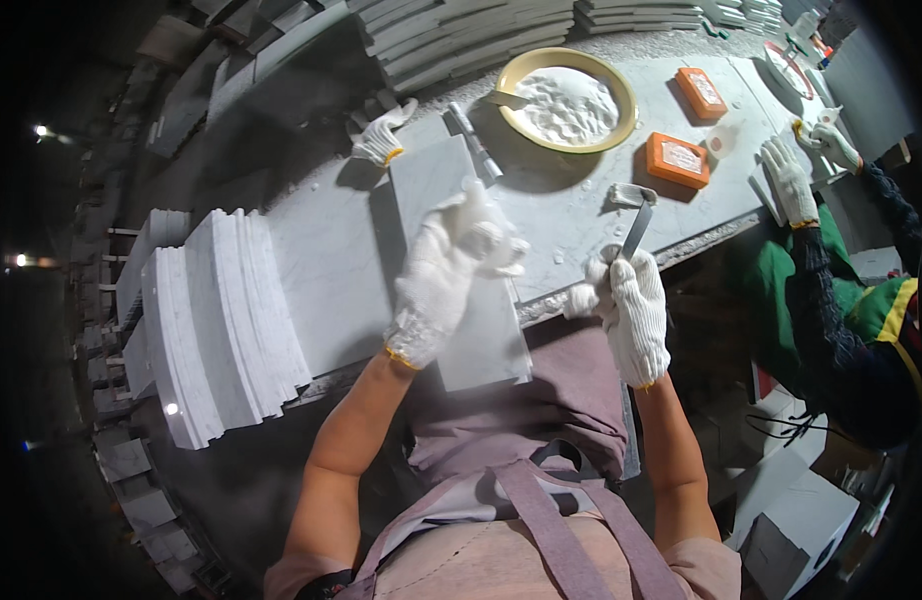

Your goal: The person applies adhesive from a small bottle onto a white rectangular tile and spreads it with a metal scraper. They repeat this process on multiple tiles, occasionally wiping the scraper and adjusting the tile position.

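Observation:
My left hand (443,275), in a white knit glove, is over a long pale marble slab (436,180) that overhangs the table's near edge. Its fingers are smeared and partly hidden, so whether that hand grips anything is unclear. My right hand (636,315), gloved too, is closed around a putty knife (637,228), its metal blade pointing up and away from me. Just beyond the blade tip lies a small whitish block (631,194) on the tabletop. Beside the slab's far end rest a white tube-like marker (474,140) and a loose white glove (383,132).
A yellow bowl (629,100) of white powdery material stands at the back, with a flat scraper (505,99) at its rim. Two orange boxes (678,160) sit to its right. Stacked moulded stone pieces (221,320) are at left. A co-worker's gloved hand (789,180) is at right.

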Demonstrator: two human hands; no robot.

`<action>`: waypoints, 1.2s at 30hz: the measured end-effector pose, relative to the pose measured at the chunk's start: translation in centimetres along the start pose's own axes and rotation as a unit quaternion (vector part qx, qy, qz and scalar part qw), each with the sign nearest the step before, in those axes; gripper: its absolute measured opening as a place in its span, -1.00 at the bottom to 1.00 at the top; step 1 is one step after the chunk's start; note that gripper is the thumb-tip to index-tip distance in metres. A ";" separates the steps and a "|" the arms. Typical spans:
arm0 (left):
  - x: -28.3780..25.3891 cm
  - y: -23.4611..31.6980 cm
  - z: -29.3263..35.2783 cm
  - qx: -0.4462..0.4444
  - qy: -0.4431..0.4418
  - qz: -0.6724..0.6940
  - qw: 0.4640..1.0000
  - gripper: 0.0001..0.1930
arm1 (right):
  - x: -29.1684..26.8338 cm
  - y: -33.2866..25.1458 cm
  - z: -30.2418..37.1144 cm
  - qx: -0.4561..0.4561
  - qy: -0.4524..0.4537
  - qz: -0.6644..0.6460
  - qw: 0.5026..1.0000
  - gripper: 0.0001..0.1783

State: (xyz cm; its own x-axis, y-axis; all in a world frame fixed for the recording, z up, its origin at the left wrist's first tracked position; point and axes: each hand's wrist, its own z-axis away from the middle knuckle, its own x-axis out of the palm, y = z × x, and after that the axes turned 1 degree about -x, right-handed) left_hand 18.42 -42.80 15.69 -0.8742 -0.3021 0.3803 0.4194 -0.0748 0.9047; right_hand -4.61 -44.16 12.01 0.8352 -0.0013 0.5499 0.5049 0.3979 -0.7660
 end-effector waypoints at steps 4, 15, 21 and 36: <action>4.9 -1.6 1.8 -0.120 -0.103 -0.013 0.987 -0.55 | -3.6 -0.9 3.2 0.026 0.008 0.021 0.999 -0.51; 12.0 -10.7 7.6 -0.284 -0.024 0.044 0.957 -0.62 | -11.1 -0.4 6.6 -0.001 0.132 0.152 0.980 -0.55; 11.3 -13.6 7.2 -0.231 0.059 -0.019 0.971 -0.64 | -10.1 -1.1 4.6 0.047 0.160 0.253 0.953 -0.72; 8.8 -13.9 7.6 -0.225 0.059 -0.041 0.972 -0.72 | -6.3 -1.5 1.3 -0.103 -0.004 0.591 0.800 -0.53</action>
State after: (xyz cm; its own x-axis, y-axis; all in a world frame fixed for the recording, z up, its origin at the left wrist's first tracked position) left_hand 3.01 -37.21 7.95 -0.8861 -0.3820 0.2624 0.4376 -0.5033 0.7452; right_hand -10.88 -43.54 10.12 0.7540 0.2712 -0.5983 -0.6113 -0.0437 -0.7902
